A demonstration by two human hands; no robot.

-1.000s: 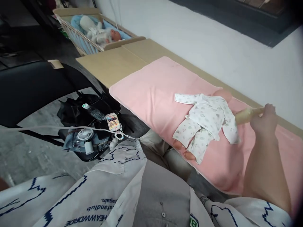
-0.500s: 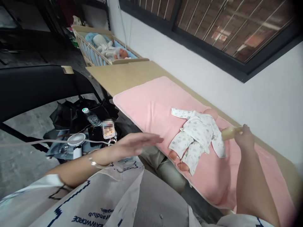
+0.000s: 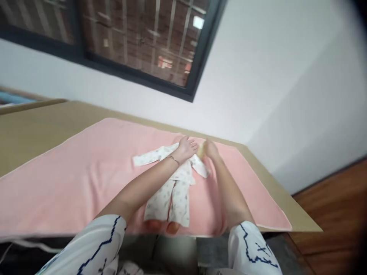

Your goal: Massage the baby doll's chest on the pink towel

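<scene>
A baby doll (image 3: 182,173) in white printed top and trousers lies on its back on a pink blanket (image 3: 114,172), its reddish-brown feet towards me. Over its upper chest is my left hand (image 3: 187,148), open with fingers spread, covering most of the head area. Whether the palm touches the doll I cannot tell. My right hand (image 3: 211,149) is closed around a pale yellow bottle (image 3: 202,150), just right of the doll's shoulder. Blur and the fingers hide part of the bottle.
The blanket lies on a wooden table (image 3: 51,118) pushed against a white wall (image 3: 229,95). Above is a dark-framed window (image 3: 137,42) with bars. A bit of blue bedding (image 3: 15,98) shows at far left. Brown wood (image 3: 338,202) stands at the right.
My view has swung right to face the table squarely. My left hand has moved from beside the table to over the doll's chest. The bottle in my right hand is now nearer the doll's shoulder.
</scene>
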